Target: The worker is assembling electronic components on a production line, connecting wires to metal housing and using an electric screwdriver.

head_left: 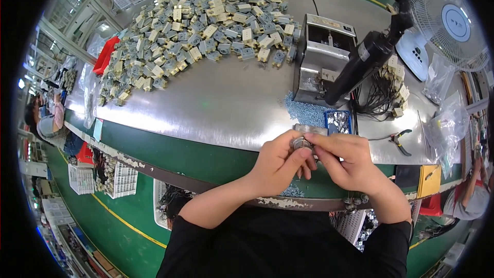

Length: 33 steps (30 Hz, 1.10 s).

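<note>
Between my two hands, close to the table's front edge, is a small round metal part [301, 143]. My left hand [282, 162] is closed round its left side, with thumb and fingers pressed against it. From the right, the fingertips of my right hand [343, 157] pinch at the same part; whether they hold something smaller is hidden. Just beyond my fingers lies a flat metal block [310, 129]. Small blue screws [304, 111] are scattered behind it, beside a blue tray [349, 122] of little shiny metal pieces.
A large heap of cream-and-grey blocks [206, 25] covers the far left. A metal machine [327, 54] with a black cylinder [357, 67] stands ahead. To the right are bundled black wires [378, 98], pliers [400, 141], plastic bags [446, 128] and a fan [455, 20]. Other people work at both sides.
</note>
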Each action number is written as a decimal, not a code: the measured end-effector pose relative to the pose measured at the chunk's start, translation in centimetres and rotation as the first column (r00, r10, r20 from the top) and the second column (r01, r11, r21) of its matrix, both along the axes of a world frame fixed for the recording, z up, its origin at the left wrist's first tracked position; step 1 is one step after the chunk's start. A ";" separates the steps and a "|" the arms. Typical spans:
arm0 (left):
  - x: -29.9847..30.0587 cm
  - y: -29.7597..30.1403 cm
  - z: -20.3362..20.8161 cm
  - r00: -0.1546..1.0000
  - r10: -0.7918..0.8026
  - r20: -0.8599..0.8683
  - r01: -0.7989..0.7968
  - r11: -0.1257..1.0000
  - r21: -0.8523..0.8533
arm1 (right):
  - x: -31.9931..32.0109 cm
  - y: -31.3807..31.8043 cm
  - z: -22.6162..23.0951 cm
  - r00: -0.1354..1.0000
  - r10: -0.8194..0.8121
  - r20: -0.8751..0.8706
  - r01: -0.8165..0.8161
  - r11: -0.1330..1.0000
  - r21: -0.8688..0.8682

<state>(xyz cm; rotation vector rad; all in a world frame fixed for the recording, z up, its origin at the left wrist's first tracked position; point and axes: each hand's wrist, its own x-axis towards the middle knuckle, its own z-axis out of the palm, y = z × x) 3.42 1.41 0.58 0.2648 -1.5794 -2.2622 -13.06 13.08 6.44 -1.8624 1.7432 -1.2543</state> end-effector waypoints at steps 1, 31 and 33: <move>0.1 -0.1 0.1 0.999 0.022 0.035 -0.018 0.995 -0.102 | -0.1 0.0 0.1 1.000 0.011 -0.002 -0.011 1.000 -0.009; 1.4 -3.1 1.7 0.979 -0.188 0.079 0.204 0.925 -0.320 | -1.5 0.5 1.6 0.997 0.074 -0.026 -0.065 0.964 0.259; 2.7 -5.7 2.3 0.975 0.096 0.202 0.138 0.451 -0.882 | -2.9 1.4 0.2 0.956 0.015 -0.293 0.068 0.960 0.271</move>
